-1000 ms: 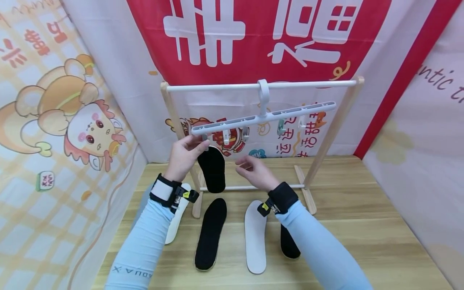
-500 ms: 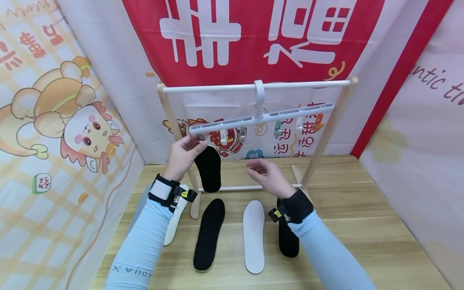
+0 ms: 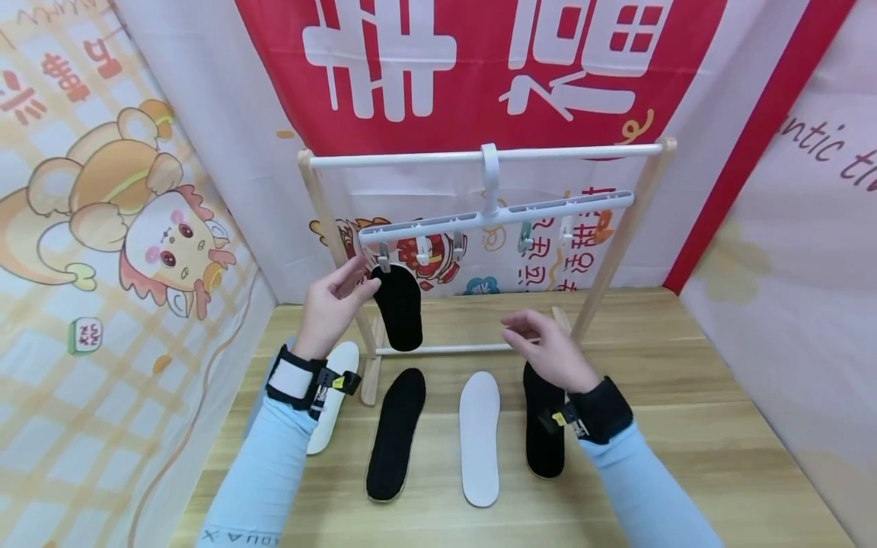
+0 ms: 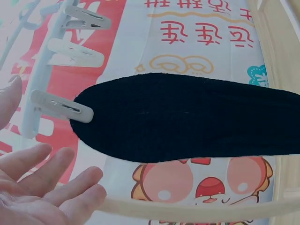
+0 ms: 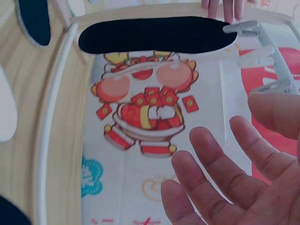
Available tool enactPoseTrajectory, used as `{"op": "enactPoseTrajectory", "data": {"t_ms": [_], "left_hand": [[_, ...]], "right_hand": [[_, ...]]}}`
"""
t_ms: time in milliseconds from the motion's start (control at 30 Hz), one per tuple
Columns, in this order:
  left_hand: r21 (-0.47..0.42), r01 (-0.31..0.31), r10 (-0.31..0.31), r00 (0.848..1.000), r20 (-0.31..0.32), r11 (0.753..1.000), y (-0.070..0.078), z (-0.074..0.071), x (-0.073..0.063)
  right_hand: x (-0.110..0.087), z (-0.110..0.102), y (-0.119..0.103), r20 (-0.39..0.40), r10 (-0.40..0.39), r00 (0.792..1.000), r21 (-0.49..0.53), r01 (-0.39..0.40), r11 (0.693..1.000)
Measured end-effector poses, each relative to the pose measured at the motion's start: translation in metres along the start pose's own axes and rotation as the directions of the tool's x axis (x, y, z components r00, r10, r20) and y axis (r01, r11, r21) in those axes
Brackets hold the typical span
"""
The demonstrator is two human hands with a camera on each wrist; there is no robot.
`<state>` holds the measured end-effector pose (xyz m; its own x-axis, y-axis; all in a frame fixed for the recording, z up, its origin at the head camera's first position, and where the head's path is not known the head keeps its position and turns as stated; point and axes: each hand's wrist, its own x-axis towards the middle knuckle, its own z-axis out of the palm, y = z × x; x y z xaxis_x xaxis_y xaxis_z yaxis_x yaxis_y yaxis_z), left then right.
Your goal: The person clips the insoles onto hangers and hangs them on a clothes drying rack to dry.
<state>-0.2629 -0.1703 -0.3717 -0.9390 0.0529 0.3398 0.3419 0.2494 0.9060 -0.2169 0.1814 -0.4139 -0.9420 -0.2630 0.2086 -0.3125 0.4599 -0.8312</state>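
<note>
A black insole [image 3: 400, 310] hangs from the leftmost grey clip [image 4: 63, 107] of a white clip hanger [image 3: 490, 218]. The clip bites the insole's rounded end. My left hand [image 3: 333, 308] is beside that clip, its fingers apart from the insole; in the left wrist view the hand [image 4: 51, 187] is spread and holds nothing. My right hand [image 3: 548, 346] is in the air over the right-hand black insole [image 3: 544, 426], fingers relaxed and nothing in them. The right wrist view also shows the hanging insole [image 5: 154, 35] and the relaxed right fingers [image 5: 215, 145].
The hanger hooks over the white top bar [image 3: 411, 160] of a wooden-legged rack. On the wood-grain table [image 3: 685, 426] lie a black insole [image 3: 396, 434], a white insole [image 3: 479, 438] and another white one [image 3: 336, 411] partly behind the left wrist. Several clips stay unused along the hanger.
My left hand has let go of the clip and drawn back down and left, leaving the black insole hanging. My right hand has moved right, away from the insole.
</note>
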Motion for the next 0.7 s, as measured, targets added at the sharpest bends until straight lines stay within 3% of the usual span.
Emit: {"op": "enactPoseTrajectory", "data": {"t_ms": [133, 367, 700], "left_hand": [[-0.001, 0.002, -0.003, 1.000, -0.031, 1.000, -0.003, -0.001, -0.019], [-0.016, 0.017, -0.018, 0.997, -0.073, 1.000, -0.026, 0.001, -0.059], [-0.077, 0.146, -0.154, 0.982, -0.108, 0.986, -0.049, 0.017, -0.113]], "right_hand": [[-0.014, -0.006, 0.015, -0.014, 0.045, 0.999, 0.005, -0.045, 0.999], [-0.039, -0.012, 0.046, -0.041, 0.130, 0.991, -0.001, -0.130, 0.992], [-0.068, -0.012, 0.097, -0.089, 0.224, 0.970, -0.102, -0.233, 0.967]]}}
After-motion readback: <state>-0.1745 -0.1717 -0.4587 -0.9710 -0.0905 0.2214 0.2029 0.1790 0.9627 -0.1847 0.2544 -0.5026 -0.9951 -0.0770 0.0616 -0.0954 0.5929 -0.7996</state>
